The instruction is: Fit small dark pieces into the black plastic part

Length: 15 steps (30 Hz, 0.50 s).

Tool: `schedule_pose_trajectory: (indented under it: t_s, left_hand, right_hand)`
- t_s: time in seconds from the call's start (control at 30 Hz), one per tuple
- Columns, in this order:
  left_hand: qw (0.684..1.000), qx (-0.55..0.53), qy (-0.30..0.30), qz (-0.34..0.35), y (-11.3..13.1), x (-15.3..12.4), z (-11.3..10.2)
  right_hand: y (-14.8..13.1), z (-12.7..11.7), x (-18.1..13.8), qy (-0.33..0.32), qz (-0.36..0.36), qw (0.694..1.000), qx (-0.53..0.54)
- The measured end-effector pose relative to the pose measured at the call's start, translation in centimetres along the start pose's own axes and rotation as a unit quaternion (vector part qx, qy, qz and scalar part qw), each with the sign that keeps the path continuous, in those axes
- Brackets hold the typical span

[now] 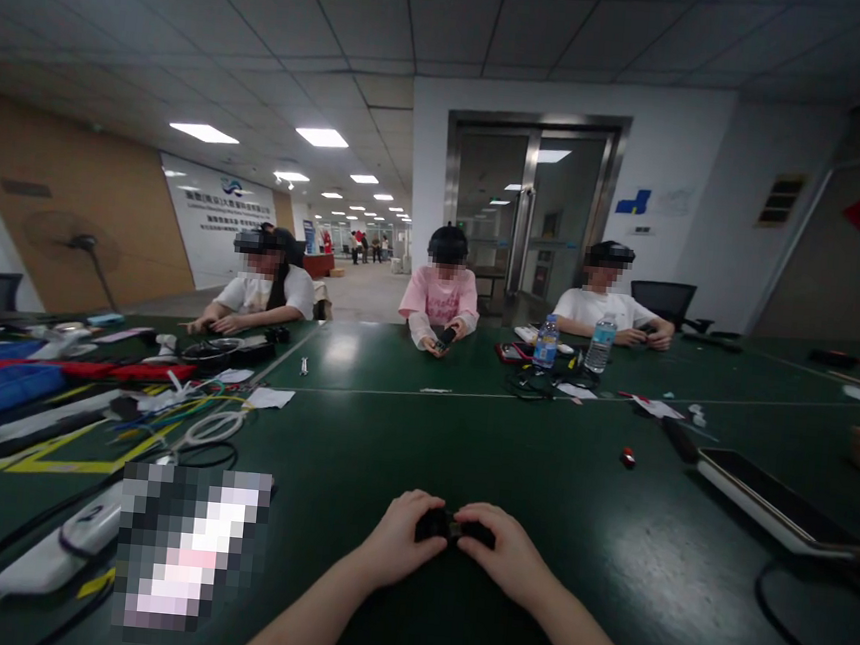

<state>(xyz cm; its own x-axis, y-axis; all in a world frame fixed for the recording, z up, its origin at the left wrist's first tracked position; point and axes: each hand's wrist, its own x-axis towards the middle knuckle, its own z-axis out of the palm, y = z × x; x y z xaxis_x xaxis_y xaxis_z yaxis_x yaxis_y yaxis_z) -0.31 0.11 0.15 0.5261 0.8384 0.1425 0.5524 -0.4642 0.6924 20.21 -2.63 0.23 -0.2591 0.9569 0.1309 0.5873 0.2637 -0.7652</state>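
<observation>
Just above the near part of the dark green table [374, 448], both my hands hold one small black object [452, 529] between them. My left hand [406, 533] has its fingers and thumb closed around the left end. The right end sits in my right hand [505, 545], its fingers curled over the top and the thumb below. A narrow middle part shows between my thumbs. The object is dark and partly covered, so its exact kind cannot be made out.
To my left lie a white power strip [80, 533], a blurred-out bright rectangle [191, 553], tangled cables [214, 429] and a blue tray [2, 396]. A phone-like slab [776, 498] and a small red item [627, 457] are on the right. Water bottles [601, 343] stand farther off; three people sit opposite.
</observation>
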Motion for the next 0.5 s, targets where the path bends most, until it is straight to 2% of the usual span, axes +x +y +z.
schedule_pose_trajectory:
  t_s: [0.3,0.5]
  left_hand:
    - [0.999,0.037,-0.033,-0.022,0.7,0.7,-0.6]
    - [0.997,0.059,-0.051,0.004,0.6,0.8,-1.2]
  right_hand:
    - [-0.3,-0.4,0.5,-0.02,0.005,1.0,0.02]
    - [-0.1,-0.4,0.7,-0.026,0.006,0.999,0.033]
